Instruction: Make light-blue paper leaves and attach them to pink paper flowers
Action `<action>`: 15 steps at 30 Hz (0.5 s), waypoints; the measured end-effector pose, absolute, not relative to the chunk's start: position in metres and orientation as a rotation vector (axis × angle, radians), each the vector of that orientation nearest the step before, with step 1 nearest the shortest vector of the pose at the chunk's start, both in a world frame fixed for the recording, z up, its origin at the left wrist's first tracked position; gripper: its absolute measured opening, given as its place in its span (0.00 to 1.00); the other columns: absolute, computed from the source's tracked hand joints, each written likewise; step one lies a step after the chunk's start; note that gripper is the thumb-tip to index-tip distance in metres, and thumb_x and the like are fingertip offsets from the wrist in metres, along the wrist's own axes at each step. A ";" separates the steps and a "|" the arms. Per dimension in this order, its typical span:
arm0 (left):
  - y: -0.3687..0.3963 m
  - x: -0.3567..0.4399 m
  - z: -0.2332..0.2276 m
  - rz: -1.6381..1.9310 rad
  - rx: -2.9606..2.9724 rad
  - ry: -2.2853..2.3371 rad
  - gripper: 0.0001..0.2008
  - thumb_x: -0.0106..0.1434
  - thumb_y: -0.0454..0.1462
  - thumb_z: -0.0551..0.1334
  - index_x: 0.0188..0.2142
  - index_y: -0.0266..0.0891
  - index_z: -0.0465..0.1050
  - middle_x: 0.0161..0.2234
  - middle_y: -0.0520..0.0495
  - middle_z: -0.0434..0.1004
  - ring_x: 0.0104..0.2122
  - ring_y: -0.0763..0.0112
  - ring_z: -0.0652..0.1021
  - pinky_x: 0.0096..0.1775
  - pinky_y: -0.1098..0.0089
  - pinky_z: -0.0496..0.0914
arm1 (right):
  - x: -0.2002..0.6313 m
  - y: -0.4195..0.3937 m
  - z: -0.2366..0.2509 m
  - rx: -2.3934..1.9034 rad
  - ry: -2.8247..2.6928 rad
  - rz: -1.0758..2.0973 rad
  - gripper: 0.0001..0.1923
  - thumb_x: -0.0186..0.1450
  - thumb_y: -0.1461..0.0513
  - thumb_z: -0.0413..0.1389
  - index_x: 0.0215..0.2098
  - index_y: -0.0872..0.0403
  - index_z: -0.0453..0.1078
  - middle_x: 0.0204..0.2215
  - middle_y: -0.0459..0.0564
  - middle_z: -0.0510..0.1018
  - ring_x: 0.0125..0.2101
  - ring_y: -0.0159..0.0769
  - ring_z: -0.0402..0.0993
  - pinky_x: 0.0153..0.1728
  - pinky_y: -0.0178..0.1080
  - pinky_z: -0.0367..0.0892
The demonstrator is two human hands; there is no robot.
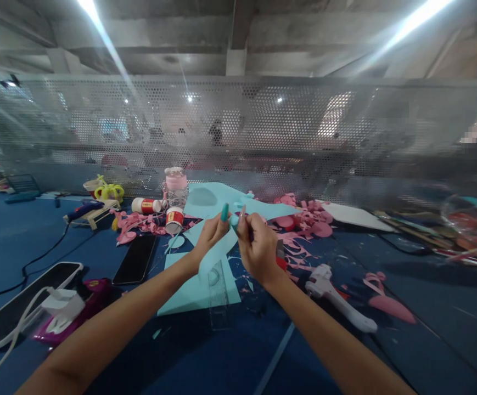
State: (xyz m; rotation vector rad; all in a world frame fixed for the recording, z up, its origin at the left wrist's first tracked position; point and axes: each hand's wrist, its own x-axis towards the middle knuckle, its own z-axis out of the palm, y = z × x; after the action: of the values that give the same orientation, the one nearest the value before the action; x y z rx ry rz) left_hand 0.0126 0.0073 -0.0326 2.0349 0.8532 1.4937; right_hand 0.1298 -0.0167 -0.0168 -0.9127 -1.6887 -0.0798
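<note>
My left hand point(210, 235) and my right hand point(258, 248) are raised together above the blue table, both pinching a strip of light blue paper point(218, 253) that curls down from my fingers. A small rolled bit of the same paper point(234, 219) sits between my fingertips. Under my hands lie a light blue paper sheet point(189, 293) and a clear plastic ruler point(218, 296).
A white glue gun point(339, 299) lies to the right among pink paper scraps point(304, 222). A black phone point(135, 259), glue bottles point(174, 219), a pink-lidded jar point(176, 186) and a large light blue sheet point(225, 204) sit beyond. A tablet with a charger point(28, 302) is at left. A perforated metal screen point(238, 131) backs the table.
</note>
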 end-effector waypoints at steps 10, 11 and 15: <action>0.003 0.017 -0.029 1.660 1.824 0.996 0.19 0.63 0.47 0.48 0.20 0.38 0.53 0.16 0.56 0.54 0.18 0.80 0.57 0.21 0.75 0.54 | 0.138 -0.012 -0.018 -0.758 -1.831 0.306 0.11 0.66 0.60 0.41 0.27 0.52 0.56 0.16 0.41 0.62 0.17 0.29 0.60 0.22 0.33 0.55; 0.003 0.016 -0.028 1.673 1.829 0.997 0.19 0.63 0.46 0.48 0.20 0.38 0.53 0.16 0.56 0.54 0.18 0.80 0.57 0.21 0.75 0.54 | 0.141 -0.011 -0.018 -0.693 -1.883 0.365 0.09 0.65 0.60 0.41 0.30 0.52 0.58 0.18 0.42 0.64 0.19 0.29 0.61 0.23 0.33 0.57; 0.007 0.011 -0.026 1.705 1.895 1.103 0.19 0.63 0.46 0.48 0.20 0.39 0.51 0.16 0.56 0.52 0.19 0.78 0.57 0.22 0.74 0.53 | 0.152 -0.003 -0.017 -0.587 -2.024 0.371 0.09 0.57 0.60 0.51 0.36 0.53 0.57 0.23 0.43 0.67 0.23 0.30 0.63 0.25 0.34 0.60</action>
State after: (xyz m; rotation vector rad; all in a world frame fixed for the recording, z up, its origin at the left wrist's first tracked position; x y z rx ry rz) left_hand 0.0109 0.0074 -0.0260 1.8948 1.1028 1.7048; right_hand 0.1519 -0.0029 -0.0174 -0.5866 -2.0241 0.3714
